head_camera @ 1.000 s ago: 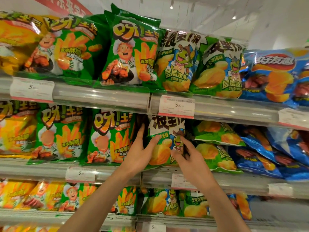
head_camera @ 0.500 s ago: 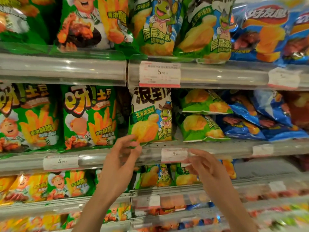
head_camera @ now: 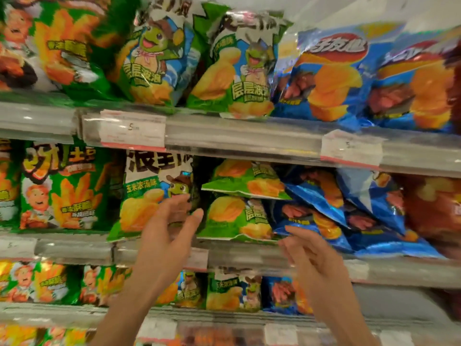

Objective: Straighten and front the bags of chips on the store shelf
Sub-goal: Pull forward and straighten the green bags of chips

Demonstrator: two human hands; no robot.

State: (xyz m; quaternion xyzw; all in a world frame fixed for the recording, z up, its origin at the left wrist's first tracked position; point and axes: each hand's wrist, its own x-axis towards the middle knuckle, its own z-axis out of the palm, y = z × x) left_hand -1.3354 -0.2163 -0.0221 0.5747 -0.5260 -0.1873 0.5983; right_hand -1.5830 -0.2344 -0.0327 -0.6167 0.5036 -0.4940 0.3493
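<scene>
An upright green turtle chip bag (head_camera: 147, 196) stands at the front of the middle shelf (head_camera: 249, 255). My left hand (head_camera: 169, 231) is raised in front of its lower right corner, fingers apart, holding nothing. Right of it, two green bags lie flat, one (head_camera: 244, 181) stacked on the other (head_camera: 237, 221). My right hand (head_camera: 309, 253) hovers open just below and right of the lower flat bag, near the shelf edge. Blue chip bags (head_camera: 349, 211) lean in a slumped pile further right.
Green fries bags (head_camera: 62, 191) stand upright at the left of the middle shelf. The top shelf carries green turtle bags (head_camera: 159, 53) and blue bags (head_camera: 331, 76). Price tags (head_camera: 132, 128) hang on the shelf rails. Lower shelves hold more bags.
The view has swung right and closer. Both hands rose from the shelf rail; the left now sits by the upright bag's corner, the right nears the flat green bags.
</scene>
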